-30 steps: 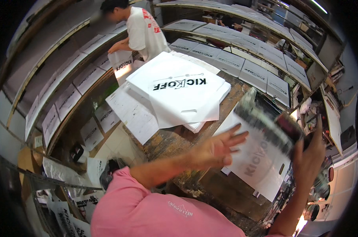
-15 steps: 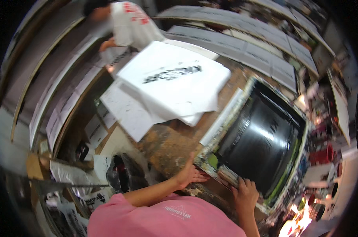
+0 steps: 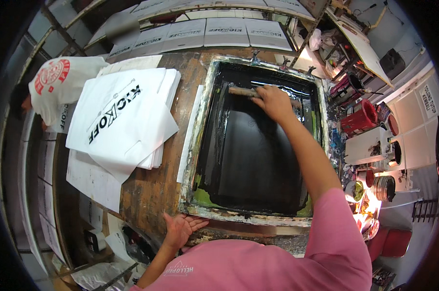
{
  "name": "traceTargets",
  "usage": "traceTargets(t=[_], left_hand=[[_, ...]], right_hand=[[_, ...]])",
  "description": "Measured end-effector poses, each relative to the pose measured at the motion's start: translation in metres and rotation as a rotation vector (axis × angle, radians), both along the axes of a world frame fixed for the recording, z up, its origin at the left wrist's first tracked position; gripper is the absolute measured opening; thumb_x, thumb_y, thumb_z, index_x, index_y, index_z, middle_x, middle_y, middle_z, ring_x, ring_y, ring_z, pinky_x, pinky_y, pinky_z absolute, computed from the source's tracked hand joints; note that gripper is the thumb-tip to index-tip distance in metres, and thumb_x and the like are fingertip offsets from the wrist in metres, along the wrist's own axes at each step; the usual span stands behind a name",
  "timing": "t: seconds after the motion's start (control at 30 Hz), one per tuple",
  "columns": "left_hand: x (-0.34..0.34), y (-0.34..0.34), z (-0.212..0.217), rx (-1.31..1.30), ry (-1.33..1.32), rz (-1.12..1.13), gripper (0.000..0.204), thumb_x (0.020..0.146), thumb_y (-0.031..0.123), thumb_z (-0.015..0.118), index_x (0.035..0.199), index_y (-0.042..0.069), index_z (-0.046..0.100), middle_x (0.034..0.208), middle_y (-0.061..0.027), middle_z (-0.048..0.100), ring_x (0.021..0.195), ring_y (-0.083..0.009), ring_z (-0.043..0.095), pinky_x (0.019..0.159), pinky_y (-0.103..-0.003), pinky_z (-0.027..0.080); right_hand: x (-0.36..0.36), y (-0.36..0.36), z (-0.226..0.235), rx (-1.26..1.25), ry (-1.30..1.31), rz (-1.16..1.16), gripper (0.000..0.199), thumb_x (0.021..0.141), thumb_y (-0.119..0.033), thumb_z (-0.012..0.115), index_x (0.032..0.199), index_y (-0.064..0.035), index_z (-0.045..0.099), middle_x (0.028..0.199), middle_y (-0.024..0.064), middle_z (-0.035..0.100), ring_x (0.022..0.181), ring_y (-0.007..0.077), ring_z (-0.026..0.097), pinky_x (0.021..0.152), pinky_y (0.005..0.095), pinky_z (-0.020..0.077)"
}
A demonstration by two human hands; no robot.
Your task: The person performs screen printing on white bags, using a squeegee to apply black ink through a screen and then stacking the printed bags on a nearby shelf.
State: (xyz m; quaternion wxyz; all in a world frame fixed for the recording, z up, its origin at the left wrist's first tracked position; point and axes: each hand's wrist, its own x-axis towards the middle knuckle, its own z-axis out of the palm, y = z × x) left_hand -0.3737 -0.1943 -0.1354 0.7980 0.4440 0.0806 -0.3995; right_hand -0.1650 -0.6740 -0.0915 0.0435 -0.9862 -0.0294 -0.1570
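Note:
A screen-printing frame [image 3: 248,217] with a paint-crusted rim lies on the table, its mesh coated in glossy black ink [image 3: 258,169]. At the frame's far end, my right hand [image 3: 274,103] grips a squeegee [image 3: 242,91] by its wooden bar, with the arm stretched over the mesh. The squeegee's lower edge is hidden in the dark ink. By the near left corner of the frame rests my left hand [image 3: 181,229], palm up with fingers spread and holding nothing; its fingertips are close to the rim.
Printed white sheets [image 3: 127,116] are stacked on the wooden table [image 3: 151,194] to the left. Beyond them a person in a white shirt [image 3: 59,82] bends down. Racks of printed sheets [image 3: 224,33] stand behind. Paint cans and a red bucket [image 3: 359,117] crowd the right side.
My right hand and the squeegee have gone from the near edge of the frame to its far end. The view has turned, and the other person now leans lower at the left.

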Motion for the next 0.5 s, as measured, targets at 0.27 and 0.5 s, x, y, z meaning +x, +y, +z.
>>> traceTargets(t=[0.27, 0.5], left_hand=[[0.000, 0.014, -0.028, -0.402, -0.104, -0.028, 0.105, 0.089, 0.088, 0.031, 0.147, 0.003, 0.053, 0.146, -0.0280, 0.056, 0.139, -0.0470, 0.050, 0.121, -0.067, 0.028], [0.004, 0.016, -0.034, -0.459, -0.164, -0.071, 0.100, 0.092, 0.086, 0.031, 0.143, 0.005, 0.059, 0.146, -0.0292, 0.056, 0.140, -0.0475, 0.049, 0.122, -0.066, 0.029]], right_hand=[[0.037, -0.040, 0.020, 0.028, 0.048, 0.038, 0.045, 0.097, -0.054, 0.060, 0.110, -0.0117, 0.069, 0.101, 0.0138, 0.073, 0.100, 0.0363, 0.070, 0.083, 0.0502, 0.0554], [-0.067, 0.028, 0.003, 0.002, -0.045, 0.015, 0.037, 0.095, -0.048, 0.066, 0.104, -0.0119, 0.065, 0.096, 0.0110, 0.067, 0.094, 0.0346, 0.069, 0.074, 0.0501, 0.0555]])
